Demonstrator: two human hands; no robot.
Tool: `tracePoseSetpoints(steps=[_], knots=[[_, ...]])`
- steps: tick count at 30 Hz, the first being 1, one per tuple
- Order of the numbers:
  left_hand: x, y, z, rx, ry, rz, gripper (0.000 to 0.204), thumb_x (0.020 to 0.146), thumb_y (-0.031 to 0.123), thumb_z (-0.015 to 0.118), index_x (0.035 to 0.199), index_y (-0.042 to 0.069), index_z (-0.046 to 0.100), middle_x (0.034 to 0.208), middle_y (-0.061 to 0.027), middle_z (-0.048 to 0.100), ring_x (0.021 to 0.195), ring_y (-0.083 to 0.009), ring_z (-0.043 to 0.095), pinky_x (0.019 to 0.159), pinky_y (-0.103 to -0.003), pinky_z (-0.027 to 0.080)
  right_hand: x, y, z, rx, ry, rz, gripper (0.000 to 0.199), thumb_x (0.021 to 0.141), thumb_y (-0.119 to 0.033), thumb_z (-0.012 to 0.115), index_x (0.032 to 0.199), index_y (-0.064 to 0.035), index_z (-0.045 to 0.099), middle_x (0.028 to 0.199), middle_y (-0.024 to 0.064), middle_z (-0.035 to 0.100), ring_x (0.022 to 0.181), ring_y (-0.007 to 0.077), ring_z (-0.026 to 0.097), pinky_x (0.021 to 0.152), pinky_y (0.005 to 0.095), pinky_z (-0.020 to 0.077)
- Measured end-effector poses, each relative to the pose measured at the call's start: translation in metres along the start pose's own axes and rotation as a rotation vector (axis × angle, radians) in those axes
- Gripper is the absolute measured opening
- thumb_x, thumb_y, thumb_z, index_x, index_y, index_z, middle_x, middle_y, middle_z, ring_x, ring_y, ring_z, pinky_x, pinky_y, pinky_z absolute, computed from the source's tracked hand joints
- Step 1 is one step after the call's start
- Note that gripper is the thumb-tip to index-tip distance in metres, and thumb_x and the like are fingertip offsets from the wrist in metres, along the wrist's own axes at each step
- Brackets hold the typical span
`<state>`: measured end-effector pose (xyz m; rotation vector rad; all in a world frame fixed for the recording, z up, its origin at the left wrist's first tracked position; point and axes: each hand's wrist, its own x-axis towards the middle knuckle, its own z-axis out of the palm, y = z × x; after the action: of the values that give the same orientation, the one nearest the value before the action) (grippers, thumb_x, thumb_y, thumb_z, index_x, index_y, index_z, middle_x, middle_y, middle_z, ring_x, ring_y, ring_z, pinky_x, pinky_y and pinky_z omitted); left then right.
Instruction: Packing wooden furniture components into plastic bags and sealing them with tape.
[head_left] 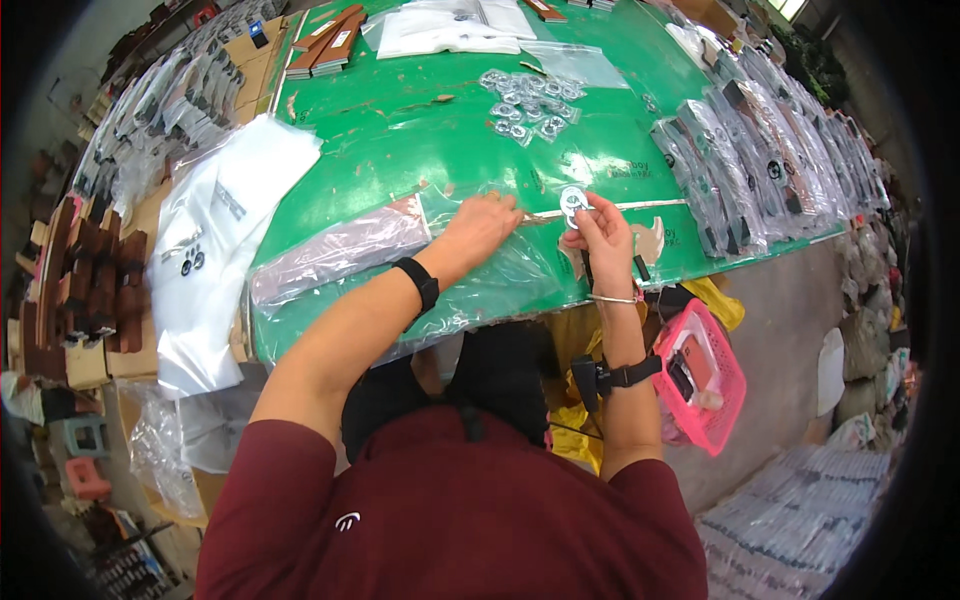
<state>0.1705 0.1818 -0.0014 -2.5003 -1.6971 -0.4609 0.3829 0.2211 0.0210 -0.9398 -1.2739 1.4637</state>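
Pinches in right grip (605, 238) a small flat white piece (573, 202), rounded, dark-marked, over the green tabletop (385, 130) near its front edge. Rests left grip (480, 228) on a clear bag (510, 278); cannot tell whether closed on it. Beyond, note clustered small packets (533, 88).

A small white packet (573, 203) is held upright, right of a long pinkish-grey bundle (345, 252) in clear plastic (500, 270).

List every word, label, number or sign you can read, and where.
Green table: dark print on its right half, wording not copied.
Plastic bags at left: printed block, too small to read.
White disc in the right hand: mark too small to read.
Shirt: white mark, no readable word.
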Motion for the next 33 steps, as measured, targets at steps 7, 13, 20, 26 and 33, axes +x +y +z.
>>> tracePoseSetpoints(steps=[7,13,20,26,33], knots=[[0.0,-0.006,-0.006,0.038,0.053,0.02,0.011,0.088,0.012,0.059,0.096,0.013,0.066,0.087,-0.0086,0.061,0.085,-0.0275,0.068,0.069,-0.039,0.056,0.003,0.014,0.011,-0.018,-0.07,-0.016,0.038,0.097,-0.008,0.063,0.133,0.0015,0.056,0.097,0.0078,0.066,0.071,0.0121,0.067,0.062,0.0243,0.0558],[-0.009,0.002,-0.037,-0.124,0.25,-0.08,0.014,0.089,0.018,0.065,0.102,0.016,0.069,0.079,-0.0061,0.061,0.079,-0.0277,0.066,0.064,-0.04,0.052,0.016,0.02,0.012,-0.125,-0.112,-0.002,0.029,0.097,-0.01,0.063,0.124,0.0033,0.063,0.096,0.0102,0.069,0.071,0.0144,0.069,0.06,0.0253,0.0566],[-0.011,0.001,-0.061,-0.366,0.361,-0.195,0.009,0.088,0.02,0.068,0.093,0.014,0.071,0.084,-0.007,0.069,0.077,-0.0272,0.068,0.065,-0.037,0.053,0.062,-0.003,0.035,-0.346,-0.729,0.247,0.029,0.091,-0.018,0.07,0.112,0.0023,0.071,0.091,0.0085,0.072,0.075,0.0158,0.071,0.068,0.0288,0.0581],[-0.012,0.006,-0.048,-0.395,0.457,-0.19,0.009,0.087,0.017,0.067,0.095,0.013,0.07,0.086,-0.0072,0.07,0.081,-0.028,0.068,0.068,-0.039,0.053,0.063,0.011,0.075,-0.521,-1.149,0.339,0.011,0.087,-0.011,0.072,0.093,-0.0029,0.074,0.078,0.0076,0.073,0.069,0.0162,0.071,0.066,0.029,0.0565],[-0.021,0.02,-0.037,-0.24,0.419,-0.171,0.015,0.081,0.014,0.067,0.095,0.014,0.065,0.087,-0.0048,0.063,0.087,-0.0273,0.065,0.072,-0.039,0.054,0.063,0.034,0.089,-0.682,-1.367,0.314,0.023,0.092,-0.018,0.069,0.108,-0.0026,0.073,0.099,0.0135,0.074,0.088,0.0223,0.072,0.082,0.0344,0.0575]])
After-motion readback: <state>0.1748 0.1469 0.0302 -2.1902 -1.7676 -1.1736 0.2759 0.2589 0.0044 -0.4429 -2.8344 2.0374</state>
